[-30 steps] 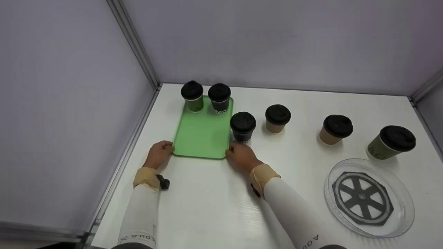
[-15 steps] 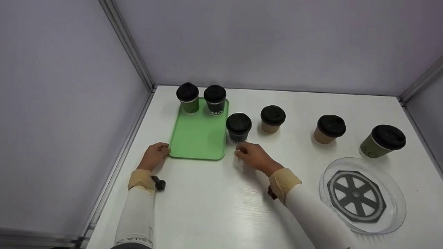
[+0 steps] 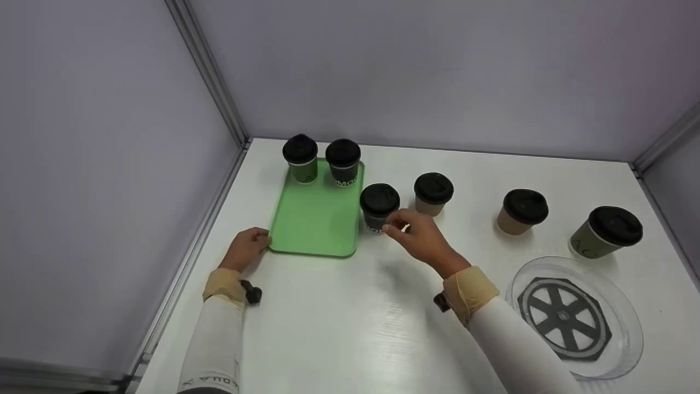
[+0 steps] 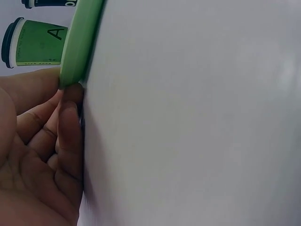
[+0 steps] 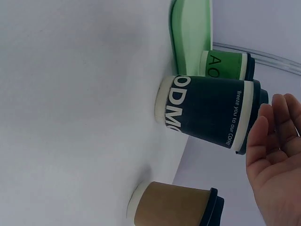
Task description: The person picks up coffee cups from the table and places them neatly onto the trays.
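Note:
At its near left corner, the green tray (image 3: 314, 227) is pinched by my left hand (image 3: 246, 249). The left wrist view shows the thumb on top of the tray rim (image 4: 81, 47) and fingers under it. A green cup (image 3: 304, 171) and a dark cup (image 3: 344, 172) with black lids stand upright at the tray's far end. My right hand (image 3: 424, 241) hovers just right of another dark lidded cup (image 3: 378, 200), beside the tray. In the right wrist view its fingers are loosely bent near that cup's lid (image 5: 257, 113), holding nothing.
Two brown lidded cups, one (image 3: 432, 192) close behind my right hand and one (image 3: 519, 212) farther right, stand on the white table (image 3: 339, 323). A green lidded cup (image 3: 601, 232) is at far right, behind a clear round dish (image 3: 623, 328). Walls bound the back and sides.
My right hand has let go of the tray's near right corner, lifted and moved right, beside the dark cup. The left hand still grips the tray, which stays in place.

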Tool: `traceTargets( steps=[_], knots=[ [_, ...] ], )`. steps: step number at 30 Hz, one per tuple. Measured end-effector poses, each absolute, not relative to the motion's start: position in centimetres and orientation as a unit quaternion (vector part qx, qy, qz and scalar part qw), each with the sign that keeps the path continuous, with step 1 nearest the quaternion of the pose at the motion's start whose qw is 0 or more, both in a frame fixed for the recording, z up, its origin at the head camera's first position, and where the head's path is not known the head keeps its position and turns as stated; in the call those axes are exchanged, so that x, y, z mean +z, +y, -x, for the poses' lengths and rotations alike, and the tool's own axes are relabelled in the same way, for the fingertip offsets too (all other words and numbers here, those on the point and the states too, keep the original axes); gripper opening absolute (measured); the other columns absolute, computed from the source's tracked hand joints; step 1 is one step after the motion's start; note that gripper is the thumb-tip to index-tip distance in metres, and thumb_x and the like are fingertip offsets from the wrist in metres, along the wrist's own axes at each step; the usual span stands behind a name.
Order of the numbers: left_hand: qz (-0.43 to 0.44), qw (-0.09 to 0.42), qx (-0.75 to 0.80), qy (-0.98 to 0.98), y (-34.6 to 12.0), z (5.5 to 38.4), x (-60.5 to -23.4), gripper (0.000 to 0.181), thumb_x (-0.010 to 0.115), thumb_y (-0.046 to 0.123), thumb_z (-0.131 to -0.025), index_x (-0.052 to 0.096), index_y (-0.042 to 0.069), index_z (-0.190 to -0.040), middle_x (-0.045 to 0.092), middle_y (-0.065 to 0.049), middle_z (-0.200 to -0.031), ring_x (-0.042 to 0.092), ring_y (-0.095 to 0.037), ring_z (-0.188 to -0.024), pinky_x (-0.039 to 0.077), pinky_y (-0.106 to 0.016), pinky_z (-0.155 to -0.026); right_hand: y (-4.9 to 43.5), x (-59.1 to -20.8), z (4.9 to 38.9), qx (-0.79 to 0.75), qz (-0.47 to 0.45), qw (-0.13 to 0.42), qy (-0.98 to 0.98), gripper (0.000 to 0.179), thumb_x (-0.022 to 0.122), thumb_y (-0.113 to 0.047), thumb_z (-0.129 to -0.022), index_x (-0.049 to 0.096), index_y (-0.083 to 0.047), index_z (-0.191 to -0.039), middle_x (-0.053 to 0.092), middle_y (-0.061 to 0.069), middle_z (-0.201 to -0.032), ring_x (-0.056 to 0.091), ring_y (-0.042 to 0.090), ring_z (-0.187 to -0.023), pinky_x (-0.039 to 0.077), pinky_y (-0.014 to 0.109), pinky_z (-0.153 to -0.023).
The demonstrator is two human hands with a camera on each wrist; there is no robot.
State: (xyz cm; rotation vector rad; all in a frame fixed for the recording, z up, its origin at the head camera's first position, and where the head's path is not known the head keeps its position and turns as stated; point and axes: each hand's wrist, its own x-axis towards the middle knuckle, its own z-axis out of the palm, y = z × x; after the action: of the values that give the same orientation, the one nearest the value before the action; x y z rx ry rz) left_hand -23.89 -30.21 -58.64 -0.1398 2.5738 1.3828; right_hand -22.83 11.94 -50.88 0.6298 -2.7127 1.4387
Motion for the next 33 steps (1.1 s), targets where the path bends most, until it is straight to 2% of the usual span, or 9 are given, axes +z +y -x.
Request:
traceTargets(
  steps=[5,8,11,16,20,25,33],
  knots=[
    [0.054,0.108,0.467,0.876,-30.3,23.6,-58.9,0.04,0.055,0.023,-0.101,0.055,-0.002,-0.133,0.063,-0.015,-0.113,0.056,-0.029,-0.109,0.042,-0.045,-0.096,11.6,-51.3,23.1,0.467,-0.181,0.073,-0.862,0.023,0.073,-0.027,-0.089,0.067,-0.011,-0.104,0.063,-0.001,-0.098,0.058,0.02,-0.093,0.05,0.042,-0.078],
    [0.054,0.105,0.47,0.875,-30.2,23.7,-59.0,0.04,0.056,0.022,-0.1,0.055,-0.003,-0.132,0.063,-0.016,-0.115,0.055,-0.031,-0.11,0.042,-0.046,-0.096,11.5,-51.9,23.4,0.475,-0.163,0.116,-0.857,0.041,0.078,-0.029,-0.085,0.064,-0.005,-0.114,0.06,0.004,-0.109,0.054,0.023,-0.101,0.048,0.045,-0.084],
    [0.049,0.104,0.471,0.875,-30.1,23.9,-58.9,0.04,0.056,0.021,-0.1,0.055,-0.004,-0.131,0.062,-0.017,-0.117,0.055,-0.032,-0.111,0.041,-0.047,-0.096,11.3,-52.6,23.9,0.48,-0.14,0.134,-0.855,0.061,0.08,-0.036,-0.081,0.056,-0.003,-0.127,0.053,0.007,-0.123,0.05,0.023,-0.109,0.045,0.044,-0.091],
    [0.052,0.094,0.469,0.877,-30.1,24.0,-58.9,0.037,0.058,0.018,-0.099,0.057,-0.004,-0.128,0.062,-0.018,-0.115,0.055,-0.031,-0.109,0.041,-0.045,-0.095,11.1,-53.6,24.5,0.498,-0.106,0.1,-0.855,0.092,0.082,-0.046,-0.075,0.037,-0.009,-0.146,0.039,0.009,-0.142,0.043,0.026,-0.125,0.038,0.04,-0.101],
    [0.05,0.09,0.463,0.88,-30.2,23.9,-58.8,0.039,0.058,0.02,-0.099,0.057,-0.004,-0.129,0.061,-0.018,-0.116,0.055,-0.032,-0.11,0.041,-0.046,-0.095,10.8,-54.4,25.2,0.515,-0.086,0.066,-0.85,0.108,0.085,-0.047,-0.071,0.024,-0.012,-0.153,0.033,0.007,-0.15,0.035,0.025,-0.134,0.035,0.038,-0.105],
    [0.055,0.095,0.469,0.877,-30.2,23.7,-58.7,0.039,0.058,0.021,-0.099,0.057,-0.003,-0.13,0.061,-0.018,-0.12,0.054,-0.032,-0.113,0.041,-0.047,-0.097,10.5,-55.3,26.0,0.536,-0.072,0.044,-0.84,0.11,0.088,-0.04,-0.071,0.022,-0.012,-0.154,0.031,0.007,-0.153,0.03,0.024,-0.138,0.032,0.038,-0.108],
    [0.06,0.101,0.486,0.866,-30.3,24.1,-59.1,0.041,0.059,0.022,-0.099,0.056,-0.002,-0.132,0.061,-0.017,-0.119,0.056,-0.031,-0.111,0.042,-0.045,-0.096,10.1,-56.3,27.2,0.572,-0.069,0.026,-0.817,0.113,0.091,-0.025,-0.069,0.018,-0.006,-0.153,0.028,0.013,-0.154,0.026,0.029,-0.141,0.026,0.046,-0.111]
  ],
)
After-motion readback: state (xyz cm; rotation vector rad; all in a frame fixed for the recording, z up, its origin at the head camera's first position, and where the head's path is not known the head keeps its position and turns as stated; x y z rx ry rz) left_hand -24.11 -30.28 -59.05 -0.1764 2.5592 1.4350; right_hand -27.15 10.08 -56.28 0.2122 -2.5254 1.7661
